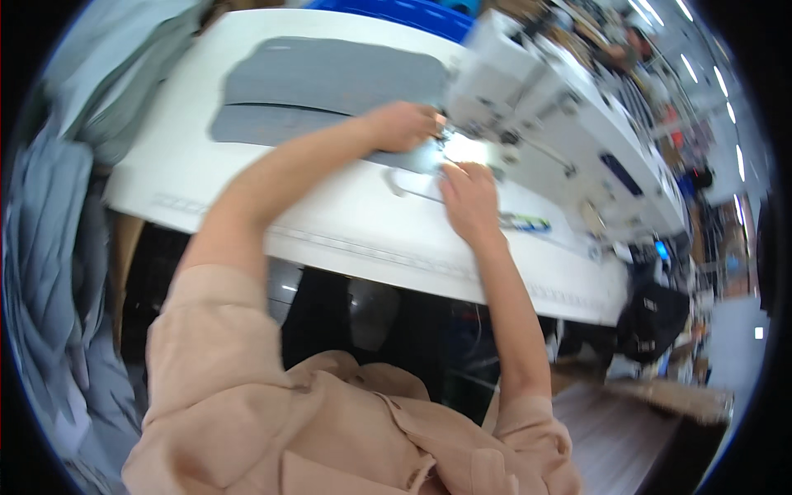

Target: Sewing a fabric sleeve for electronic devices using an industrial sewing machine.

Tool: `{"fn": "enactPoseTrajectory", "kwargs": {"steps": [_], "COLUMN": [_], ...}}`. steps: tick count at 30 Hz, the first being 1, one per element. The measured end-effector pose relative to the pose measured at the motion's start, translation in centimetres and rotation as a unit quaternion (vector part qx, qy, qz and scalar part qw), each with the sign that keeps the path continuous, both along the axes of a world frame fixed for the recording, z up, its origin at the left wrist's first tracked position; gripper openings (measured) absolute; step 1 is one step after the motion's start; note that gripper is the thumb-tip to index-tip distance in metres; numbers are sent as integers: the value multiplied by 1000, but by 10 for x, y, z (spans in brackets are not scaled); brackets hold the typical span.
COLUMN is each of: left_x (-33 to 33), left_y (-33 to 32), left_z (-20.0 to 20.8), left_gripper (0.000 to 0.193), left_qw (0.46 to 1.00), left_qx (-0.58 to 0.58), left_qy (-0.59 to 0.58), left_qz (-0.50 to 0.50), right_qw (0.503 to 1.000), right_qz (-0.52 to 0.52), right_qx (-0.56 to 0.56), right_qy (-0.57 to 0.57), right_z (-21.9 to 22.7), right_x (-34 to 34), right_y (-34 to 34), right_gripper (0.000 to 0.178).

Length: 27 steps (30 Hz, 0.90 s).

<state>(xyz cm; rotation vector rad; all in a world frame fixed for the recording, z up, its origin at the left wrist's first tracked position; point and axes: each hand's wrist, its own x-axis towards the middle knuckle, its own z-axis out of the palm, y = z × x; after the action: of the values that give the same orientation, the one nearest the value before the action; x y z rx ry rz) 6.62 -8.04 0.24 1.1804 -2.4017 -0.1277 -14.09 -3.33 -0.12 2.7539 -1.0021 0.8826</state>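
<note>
Grey fabric panels (pixel 330 74) lie flat on the white sewing table, and one end reaches under the needle area of a white sewing machine (pixel 536 91). A dark slit runs between the upper panel and a narrower lower strip (pixel 264 124). My left hand (pixel 404 125) is curled at the fabric beside the lit needle, with its fingertips close to the presser foot. On the near side of the needle my right hand (pixel 473 198) has its fingers bent together at the fabric's edge. Blur and glare hide the fingertips and the needle itself.
A green-and-dark slim tool (pixel 525 223) lies right of my right hand. Grey cloth (pixel 49 223) hangs in a heap at the left. Behind the table stands a blue bin (pixel 396 18). A black bag-like item (pixel 653 318) is at the table's right end; another person (pixel 631 49) is far behind.
</note>
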Motion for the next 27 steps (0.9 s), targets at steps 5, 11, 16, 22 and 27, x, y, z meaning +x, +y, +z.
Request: {"fn": "enactPoseTrajectory", "kwargs": {"steps": [5, 11, 16, 22, 27], "left_x": [-5, 93, 88, 288, 367], "left_y": [35, 88, 153, 180, 208], "left_z": [10, 13, 57, 144, 157], "left_gripper": [35, 45, 48, 23, 20], "left_qw": [979, 909, 922, 823, 720], "left_qx": [-73, 58, 217, -33, -87], "left_qy": [-111, -34, -108, -152, -195], "left_qz": [153, 411, 303, 546, 660], "right_qw": [988, 965, 954, 963, 971], "right_qz": [129, 120, 110, 158, 146], "right_qx": [34, 39, 89, 30, 67], "right_qy": [79, 228, 266, 217, 177], "right_z": [28, 50, 53, 56, 46], "right_x": [13, 103, 122, 139, 146], "right_y": [39, 30, 29, 55, 54], "right_gripper": [51, 54, 47, 33, 36]}}
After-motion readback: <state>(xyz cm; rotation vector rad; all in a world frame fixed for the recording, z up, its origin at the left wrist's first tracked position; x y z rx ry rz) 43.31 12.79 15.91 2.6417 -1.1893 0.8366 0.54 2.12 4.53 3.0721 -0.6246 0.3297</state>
